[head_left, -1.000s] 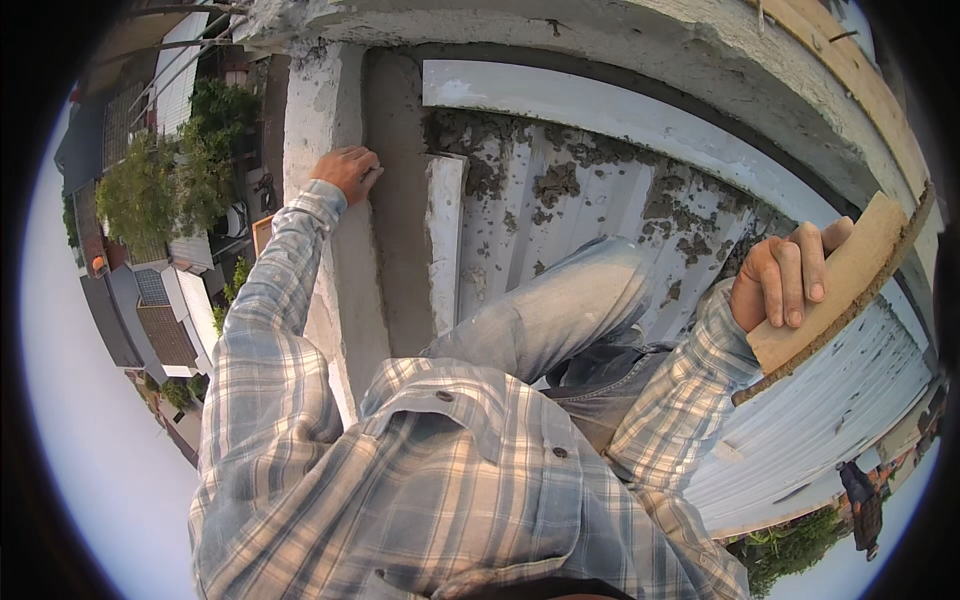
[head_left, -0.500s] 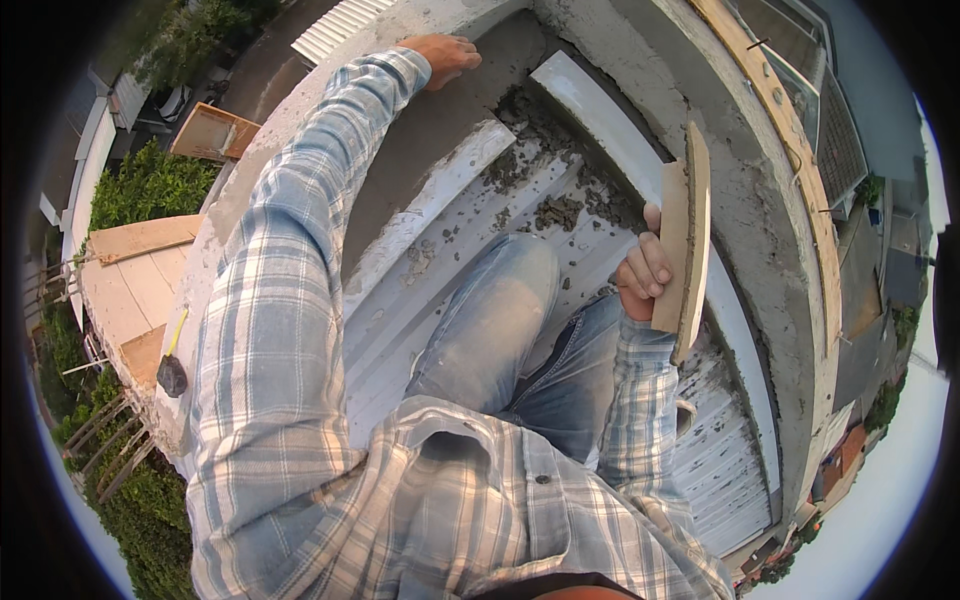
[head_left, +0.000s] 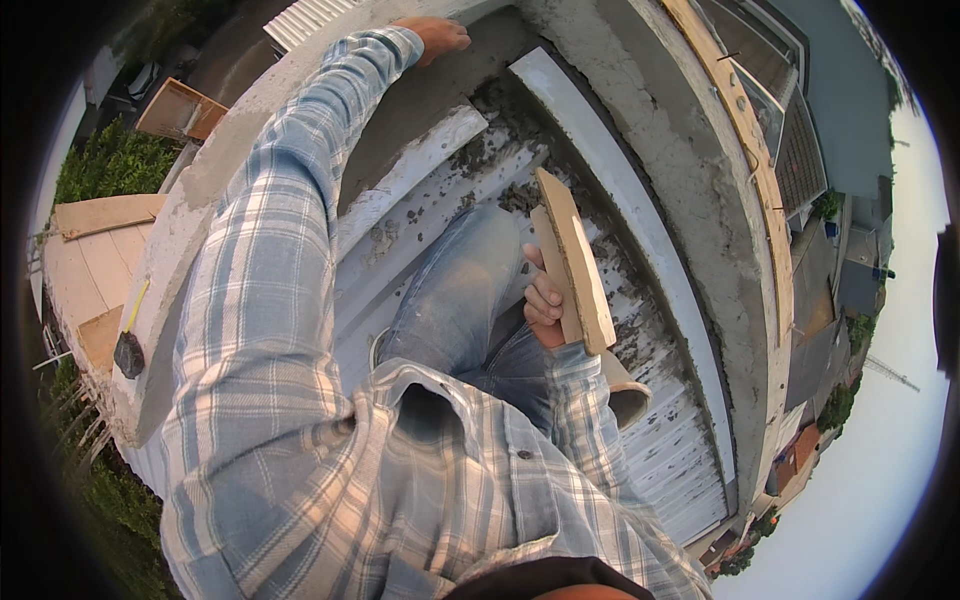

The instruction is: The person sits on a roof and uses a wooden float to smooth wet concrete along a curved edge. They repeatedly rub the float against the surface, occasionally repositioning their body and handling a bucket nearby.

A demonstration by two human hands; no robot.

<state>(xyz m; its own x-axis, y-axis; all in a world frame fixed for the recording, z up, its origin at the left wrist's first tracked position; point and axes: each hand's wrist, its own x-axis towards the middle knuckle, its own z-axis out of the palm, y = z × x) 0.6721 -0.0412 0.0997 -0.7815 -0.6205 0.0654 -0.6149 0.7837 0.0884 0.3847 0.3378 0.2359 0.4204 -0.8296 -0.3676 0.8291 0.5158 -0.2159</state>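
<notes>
In my right hand (head_left: 543, 305) is a wooden float (head_left: 577, 260), a long board with a shorter strip along its back. My fingers wrap around the strip, and the board tilts upright above my thigh, apart from the wall. Grey residue marks its edge. My left arm stretches far forward. At its end, my left hand (head_left: 438, 38) rests at the far inner corner of the concrete wall (head_left: 610, 90), with loosely bent fingers and no tool visible in it. The fingertips are partly hidden.
I crouch on a ribbed white metal sheet (head_left: 400, 243) strewn with mortar crumbs (head_left: 515, 195). White-faced strips (head_left: 600, 150) run along the wall's foot. A timber board (head_left: 745, 125) edges the wall's right. On the left are wooden panels (head_left: 100, 250) and a dark weight on yellow string (head_left: 129, 355).
My right hand has drawn the float leftward, away from the right-hand wall and over my thigh, with its top now leaning left. My left hand stays at the far corner. The view has shifted slightly.
</notes>
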